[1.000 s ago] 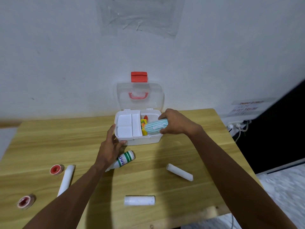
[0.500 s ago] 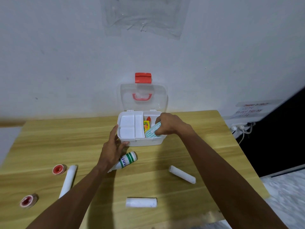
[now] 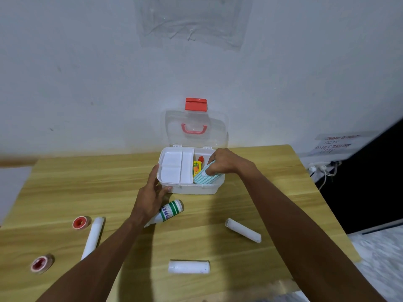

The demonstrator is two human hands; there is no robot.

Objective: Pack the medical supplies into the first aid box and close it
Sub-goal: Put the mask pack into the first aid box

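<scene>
Right hand [image 3: 224, 163] is gripping the striped pack [image 3: 204, 178], pressing it into the box [image 3: 192, 188] right bay. Left hand [image 3: 152, 192] is lying open, bracing the box corner. Risk: pack riding tilted over the rim, likely blocking the lid [image 3: 196, 127]. Rolls [image 3: 188, 267] lying unpacked on bench [image 3: 65, 186].

White first aid box [image 3: 189, 188] stands open, clear lid [image 3: 194, 129] upright, white tray insert [image 3: 177, 166] in its left half. Teal striped pack [image 3: 205, 178] lies tilted in the right compartment; three white rolls [image 3: 189, 267] lie on the table
</scene>
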